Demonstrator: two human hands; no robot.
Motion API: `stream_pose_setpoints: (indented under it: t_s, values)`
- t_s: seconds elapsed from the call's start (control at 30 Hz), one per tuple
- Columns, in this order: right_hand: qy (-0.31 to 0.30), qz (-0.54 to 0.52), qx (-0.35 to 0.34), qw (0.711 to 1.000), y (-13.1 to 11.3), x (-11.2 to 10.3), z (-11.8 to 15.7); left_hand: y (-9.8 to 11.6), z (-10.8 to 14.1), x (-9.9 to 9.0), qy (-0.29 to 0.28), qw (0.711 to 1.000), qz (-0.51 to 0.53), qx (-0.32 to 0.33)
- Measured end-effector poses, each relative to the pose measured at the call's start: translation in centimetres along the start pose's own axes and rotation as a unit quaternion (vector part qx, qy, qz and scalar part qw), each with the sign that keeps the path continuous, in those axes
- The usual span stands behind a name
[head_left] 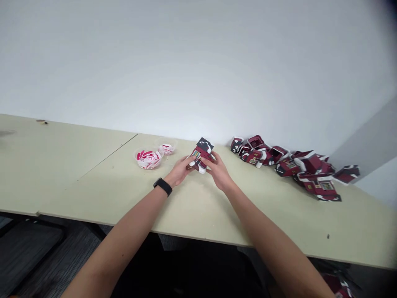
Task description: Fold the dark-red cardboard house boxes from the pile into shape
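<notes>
Between my hands, just above the table, is a small dark-red toy house [201, 155] with a dark roof piece, white snow-like edging and a printed window. My left hand [180, 170] grips its left side, thumb on the front face. On the right side my right hand [218, 169] holds it too, its thumb also on the front. The fingers behind the house are mostly hidden. To the left stand two clear bowls, a larger bowl [149, 159] and a smaller bowl [166, 147], holding red and white pieces too small to name.
Along the wall at the right lies a heap of similar dark-red house pieces [288, 163]. The pale table [124, 198] has a seam on the left and its front edge near my body. A small dark bit [328, 236] lies at the right. More red pieces [336, 285] show below the table.
</notes>
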State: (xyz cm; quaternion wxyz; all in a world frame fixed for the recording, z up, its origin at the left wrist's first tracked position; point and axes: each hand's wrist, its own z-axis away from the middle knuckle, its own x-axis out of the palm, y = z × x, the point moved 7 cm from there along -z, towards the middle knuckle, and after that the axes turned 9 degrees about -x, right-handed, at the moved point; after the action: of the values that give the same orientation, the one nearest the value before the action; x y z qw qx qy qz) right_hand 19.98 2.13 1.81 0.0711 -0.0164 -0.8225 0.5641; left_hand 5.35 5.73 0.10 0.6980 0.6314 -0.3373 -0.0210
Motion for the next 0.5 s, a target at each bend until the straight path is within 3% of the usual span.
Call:
stream_pose_setpoints:
  t_s: [0.17,0.23,0.27,0.3,0.4,0.47,0.5]
  values:
    - [0.072,-0.051,-0.06,0.994,0.0,-0.8,1.2,-0.4,-0.2,0.1,0.016,0.998,-0.052,0.012]
    - [0.107,-0.037,-0.08,0.99,-0.3,-1.7,1.3,1.0,0.0,-0.9,0.096,0.984,-0.137,0.068]
    - [0.122,-0.025,-0.084,0.989,-0.4,-2.1,1.3,2.3,0.4,-1.6,0.152,0.96,-0.206,0.109]
    - [0.134,-0.014,-0.086,0.987,-0.4,-2.4,1.3,3.8,1.1,-2.2,0.212,0.921,-0.288,0.152]
    - [0.165,-0.013,-0.081,0.983,0.0,-3.0,1.1,9.1,3.9,-4.1,0.363,0.747,-0.501,0.243]
    - [0.183,-0.021,-0.081,0.98,0.3,-3.3,1.0,11.9,5.9,-6.5,0.463,0.645,-0.565,0.224]
    - [0.188,-0.02,-0.082,0.978,0.4,-3.4,1.0,12.9,6.7,-7.9,0.499,0.613,-0.58,0.195]
